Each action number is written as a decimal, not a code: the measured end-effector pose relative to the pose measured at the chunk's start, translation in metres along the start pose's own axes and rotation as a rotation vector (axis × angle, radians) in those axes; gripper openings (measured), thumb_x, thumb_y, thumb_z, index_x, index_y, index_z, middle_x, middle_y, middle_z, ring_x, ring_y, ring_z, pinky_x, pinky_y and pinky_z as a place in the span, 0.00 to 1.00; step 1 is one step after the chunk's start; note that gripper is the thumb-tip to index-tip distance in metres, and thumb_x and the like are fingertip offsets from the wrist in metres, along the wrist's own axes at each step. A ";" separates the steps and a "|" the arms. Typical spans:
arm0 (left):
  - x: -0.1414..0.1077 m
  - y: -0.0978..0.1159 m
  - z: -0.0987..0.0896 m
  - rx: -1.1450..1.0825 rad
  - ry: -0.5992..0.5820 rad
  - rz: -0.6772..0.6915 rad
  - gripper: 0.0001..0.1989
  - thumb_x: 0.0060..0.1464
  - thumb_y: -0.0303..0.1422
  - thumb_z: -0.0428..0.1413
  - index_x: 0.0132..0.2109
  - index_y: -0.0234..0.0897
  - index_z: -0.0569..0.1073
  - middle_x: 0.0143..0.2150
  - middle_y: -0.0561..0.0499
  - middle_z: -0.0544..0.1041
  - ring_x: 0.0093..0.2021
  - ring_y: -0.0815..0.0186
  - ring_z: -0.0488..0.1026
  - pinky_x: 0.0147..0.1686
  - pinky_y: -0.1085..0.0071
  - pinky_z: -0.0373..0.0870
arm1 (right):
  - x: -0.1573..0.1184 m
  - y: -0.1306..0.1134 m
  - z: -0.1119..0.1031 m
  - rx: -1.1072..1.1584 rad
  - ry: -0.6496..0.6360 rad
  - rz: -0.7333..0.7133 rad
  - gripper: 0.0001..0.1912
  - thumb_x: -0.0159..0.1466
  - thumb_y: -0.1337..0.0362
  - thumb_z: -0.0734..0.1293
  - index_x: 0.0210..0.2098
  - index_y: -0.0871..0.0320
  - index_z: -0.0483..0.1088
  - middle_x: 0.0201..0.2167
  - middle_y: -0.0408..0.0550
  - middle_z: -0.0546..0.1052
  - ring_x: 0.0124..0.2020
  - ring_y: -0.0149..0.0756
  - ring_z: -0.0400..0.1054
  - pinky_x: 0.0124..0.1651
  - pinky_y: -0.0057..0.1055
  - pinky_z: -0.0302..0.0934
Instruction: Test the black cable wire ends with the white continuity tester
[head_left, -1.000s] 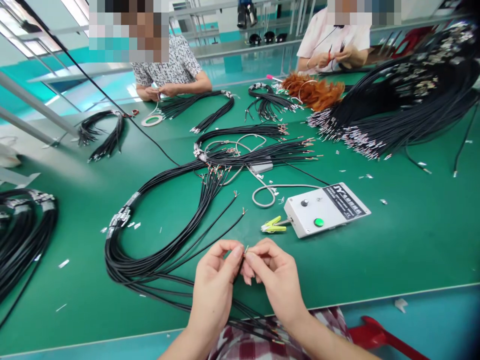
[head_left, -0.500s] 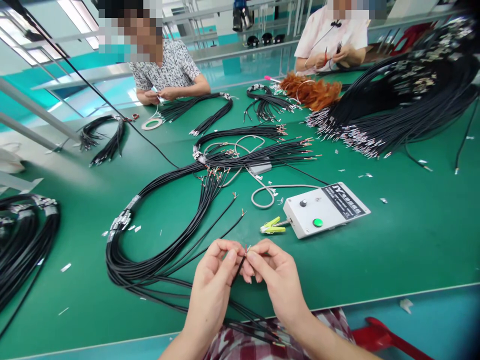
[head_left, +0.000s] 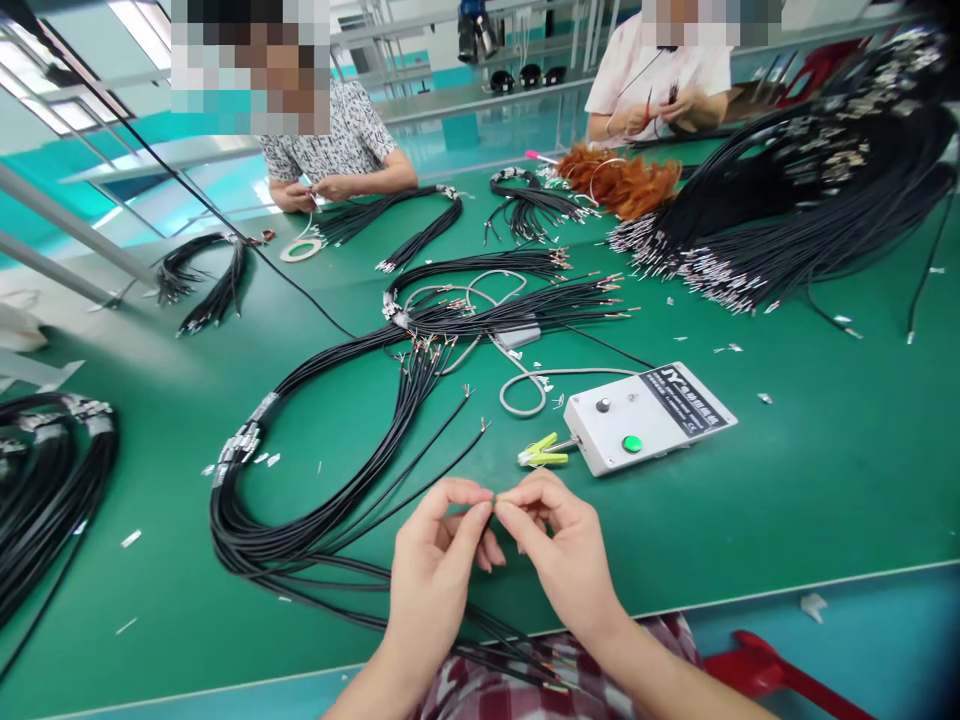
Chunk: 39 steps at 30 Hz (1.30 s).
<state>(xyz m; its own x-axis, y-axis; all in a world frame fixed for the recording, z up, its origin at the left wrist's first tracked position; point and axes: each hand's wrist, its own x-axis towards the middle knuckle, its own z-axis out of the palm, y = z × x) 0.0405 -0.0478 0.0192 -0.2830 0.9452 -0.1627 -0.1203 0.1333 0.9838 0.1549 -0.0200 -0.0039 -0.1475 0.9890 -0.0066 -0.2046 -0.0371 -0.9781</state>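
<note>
My left hand [head_left: 439,555] pinches the end of a black cable [head_left: 486,522] between thumb and forefinger. Fingertips of my right hand [head_left: 559,550] meet it there, pinched on the cable's stripped tip, whose thin wires are mostly hidden by the fingers. To the left, a curved bundle of black cables [head_left: 229,520] lies on the green table, its exposed wire ends fanned out, and some of its cables run beneath my hands. A white control box [head_left: 649,420] with a green button sits beyond my right hand, and a yellow-green clip [head_left: 544,452] sticks out from its left end.
Two people work across the green table [head_left: 810,470]. A large heap of black cables [head_left: 750,230] lies at the right beside an orange fluffy bundle [head_left: 619,180]. More cable coils [head_left: 56,480] lie at the left. A tape roll [head_left: 301,249] and paper scraps are scattered about.
My fingertips have closed in on the cable end, and the coloured wires seen before are now mostly covered. The view has shifted slightly.
</note>
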 end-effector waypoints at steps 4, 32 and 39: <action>0.001 0.000 0.002 0.091 0.051 0.031 0.07 0.51 0.34 0.63 0.31 0.35 0.74 0.27 0.54 0.71 0.21 0.73 0.64 0.20 0.77 0.60 | 0.001 0.003 -0.011 -0.171 -0.021 -0.088 0.07 0.61 0.63 0.69 0.27 0.56 0.73 0.26 0.40 0.68 0.23 0.27 0.61 0.25 0.26 0.56; 0.030 -0.003 0.010 0.241 -0.108 -0.031 0.07 0.53 0.32 0.57 0.27 0.38 0.69 0.18 0.59 0.62 0.19 0.71 0.58 0.19 0.77 0.51 | 0.058 -0.037 -0.077 -1.597 -0.310 -0.771 0.09 0.60 0.66 0.72 0.40 0.59 0.74 0.45 0.50 0.80 0.49 0.44 0.68 0.46 0.38 0.50; 0.040 -0.009 0.013 0.277 -0.096 -0.011 0.07 0.53 0.32 0.56 0.28 0.38 0.69 0.18 0.60 0.61 0.18 0.71 0.57 0.19 0.77 0.50 | 0.076 -0.029 -0.071 -1.655 -0.500 -0.624 0.06 0.60 0.71 0.71 0.38 0.59 0.73 0.39 0.47 0.79 0.44 0.40 0.69 0.47 0.39 0.49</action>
<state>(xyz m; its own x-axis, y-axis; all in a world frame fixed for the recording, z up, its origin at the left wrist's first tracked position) 0.0425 -0.0075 0.0053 -0.1905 0.9653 -0.1785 0.1456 0.2076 0.9673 0.2177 0.0666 0.0090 -0.7364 0.6603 0.1471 0.6682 0.7439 0.0062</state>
